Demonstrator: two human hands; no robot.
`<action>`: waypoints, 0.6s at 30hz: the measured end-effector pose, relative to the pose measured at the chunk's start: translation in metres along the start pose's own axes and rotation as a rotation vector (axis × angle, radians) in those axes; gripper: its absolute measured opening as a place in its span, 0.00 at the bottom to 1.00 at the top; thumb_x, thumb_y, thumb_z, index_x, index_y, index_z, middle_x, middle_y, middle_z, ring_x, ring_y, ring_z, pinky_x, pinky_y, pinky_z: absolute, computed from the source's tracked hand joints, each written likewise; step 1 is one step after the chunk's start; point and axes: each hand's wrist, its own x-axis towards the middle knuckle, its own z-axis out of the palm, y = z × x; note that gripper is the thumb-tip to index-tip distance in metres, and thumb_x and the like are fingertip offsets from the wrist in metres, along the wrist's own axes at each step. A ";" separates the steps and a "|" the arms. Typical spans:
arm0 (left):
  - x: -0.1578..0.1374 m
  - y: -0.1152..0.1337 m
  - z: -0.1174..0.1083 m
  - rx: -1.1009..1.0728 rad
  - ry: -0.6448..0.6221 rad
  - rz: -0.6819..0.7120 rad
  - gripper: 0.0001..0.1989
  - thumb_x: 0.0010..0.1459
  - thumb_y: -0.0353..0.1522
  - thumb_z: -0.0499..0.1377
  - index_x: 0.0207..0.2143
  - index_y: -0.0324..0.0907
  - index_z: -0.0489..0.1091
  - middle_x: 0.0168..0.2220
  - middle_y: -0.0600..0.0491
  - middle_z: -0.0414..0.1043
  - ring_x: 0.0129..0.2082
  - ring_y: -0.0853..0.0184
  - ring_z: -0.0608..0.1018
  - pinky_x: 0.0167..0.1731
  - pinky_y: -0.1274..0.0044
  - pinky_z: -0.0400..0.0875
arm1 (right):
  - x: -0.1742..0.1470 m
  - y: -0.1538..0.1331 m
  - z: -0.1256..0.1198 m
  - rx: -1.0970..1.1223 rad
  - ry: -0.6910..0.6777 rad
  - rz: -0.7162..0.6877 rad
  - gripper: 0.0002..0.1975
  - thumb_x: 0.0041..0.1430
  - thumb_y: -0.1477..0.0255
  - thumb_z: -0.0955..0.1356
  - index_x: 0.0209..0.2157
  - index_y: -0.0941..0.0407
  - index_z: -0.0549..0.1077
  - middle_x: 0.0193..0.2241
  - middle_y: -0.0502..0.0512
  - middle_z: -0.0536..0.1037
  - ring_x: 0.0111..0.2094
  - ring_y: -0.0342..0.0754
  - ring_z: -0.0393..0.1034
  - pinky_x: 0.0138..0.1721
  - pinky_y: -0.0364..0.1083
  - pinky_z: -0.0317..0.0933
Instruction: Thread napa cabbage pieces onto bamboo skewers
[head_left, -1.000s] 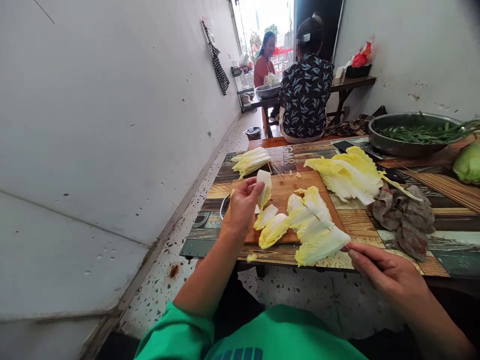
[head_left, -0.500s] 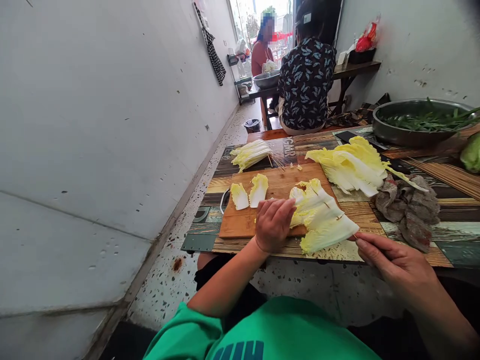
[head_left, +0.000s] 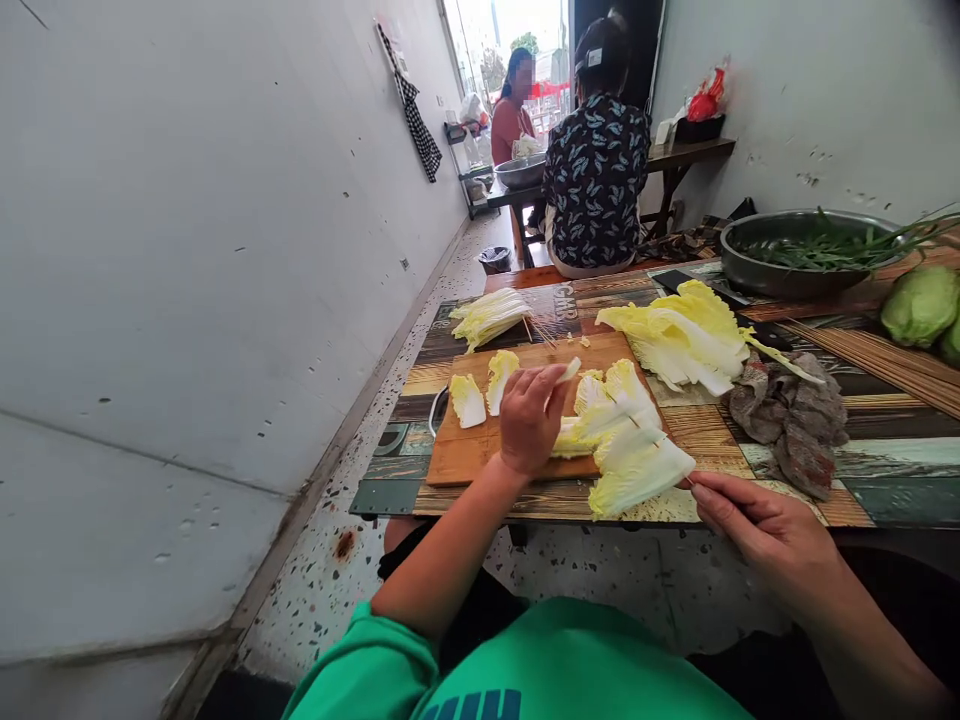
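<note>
My right hand (head_left: pixel 757 520) pinches the end of a thin wooden skewer (head_left: pixel 687 481). Threaded on it are pale yellow-white napa cabbage leaves (head_left: pixel 646 465), which lie partly over the front right of a wooden cutting board (head_left: pixel 459 455). Above the board, my left hand (head_left: pixel 531 420) is closed on a small cabbage leaf (head_left: pixel 571 369), whose white end shows past the fingertips. Two cut leaf pieces (head_left: pixel 469 402) rest on the board's left side. Part of another leaf (head_left: pixel 574 440) shows between my left hand and the skewered ones.
A pile of loose cabbage leaves (head_left: pixel 690 345) lies behind a grey rag (head_left: pixel 791 420). Skewered cabbage (head_left: pixel 491 318) sits at the table's far left. Bare skewers (head_left: pixel 885 365), a metal bowl of greens (head_left: pixel 810 285) and green vegetables (head_left: pixel 921 305) are at right. Two people sit beyond.
My left hand has lifted slightly and turned, and a small white leaf end now shows at its fingertips. The right hand still holds the skewer. The whole view has shifted a little.
</note>
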 end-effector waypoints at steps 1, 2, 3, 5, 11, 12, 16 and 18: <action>-0.005 0.003 -0.001 -0.006 0.002 0.020 0.13 0.68 0.35 0.52 0.46 0.42 0.74 0.42 0.47 0.80 0.41 0.64 0.78 0.46 0.70 0.69 | 0.000 0.001 0.001 -0.003 -0.017 0.000 0.21 0.44 0.51 0.75 0.33 0.53 0.85 0.26 0.56 0.83 0.25 0.48 0.73 0.26 0.42 0.68; -0.009 0.005 -0.002 -0.001 -0.003 0.039 0.13 0.68 0.35 0.52 0.45 0.42 0.75 0.41 0.47 0.80 0.40 0.64 0.79 0.46 0.70 0.70 | 0.000 0.002 0.002 -0.004 -0.038 0.003 0.22 0.45 0.50 0.75 0.34 0.53 0.85 0.26 0.56 0.82 0.25 0.47 0.73 0.26 0.42 0.68; -0.012 0.006 -0.003 0.009 -0.011 0.050 0.13 0.68 0.35 0.52 0.45 0.42 0.75 0.40 0.47 0.81 0.39 0.63 0.79 0.45 0.69 0.70 | 0.000 0.003 0.003 -0.004 -0.057 0.007 0.23 0.45 0.50 0.75 0.34 0.53 0.85 0.26 0.56 0.83 0.25 0.48 0.73 0.26 0.43 0.68; -0.015 0.009 -0.006 0.021 -0.015 0.034 0.13 0.68 0.36 0.53 0.45 0.42 0.76 0.40 0.47 0.81 0.39 0.62 0.79 0.45 0.68 0.70 | 0.000 0.004 0.004 0.002 -0.082 0.013 0.23 0.45 0.49 0.75 0.34 0.53 0.85 0.27 0.57 0.83 0.27 0.48 0.74 0.27 0.43 0.68; -0.012 0.028 -0.035 -0.421 0.038 -0.350 0.11 0.62 0.37 0.60 0.44 0.44 0.78 0.43 0.48 0.81 0.44 0.62 0.79 0.50 0.67 0.70 | 0.001 0.006 0.003 0.025 -0.088 0.002 0.26 0.43 0.46 0.74 0.34 0.53 0.85 0.24 0.56 0.81 0.25 0.48 0.74 0.26 0.43 0.69; -0.012 0.032 -0.041 -0.599 -0.003 -0.477 0.12 0.60 0.38 0.62 0.44 0.44 0.78 0.44 0.48 0.81 0.44 0.62 0.79 0.49 0.68 0.71 | 0.001 0.006 0.002 0.023 -0.099 -0.003 0.27 0.44 0.45 0.74 0.34 0.53 0.85 0.22 0.55 0.80 0.24 0.48 0.73 0.24 0.43 0.69; -0.008 0.046 -0.064 -1.233 -0.144 -0.956 0.18 0.44 0.38 0.73 0.38 0.42 0.80 0.38 0.52 0.82 0.37 0.66 0.80 0.42 0.74 0.74 | -0.004 0.001 -0.007 -0.069 -0.122 -0.027 0.26 0.46 0.45 0.73 0.35 0.52 0.85 0.28 0.57 0.83 0.30 0.52 0.79 0.31 0.44 0.73; -0.006 0.048 -0.071 -1.364 -0.138 -1.112 0.18 0.37 0.36 0.76 0.32 0.40 0.79 0.33 0.54 0.81 0.33 0.70 0.79 0.38 0.78 0.73 | -0.006 -0.005 -0.012 -0.140 -0.137 -0.057 0.25 0.47 0.45 0.72 0.35 0.51 0.85 0.33 0.58 0.85 0.37 0.56 0.81 0.38 0.46 0.75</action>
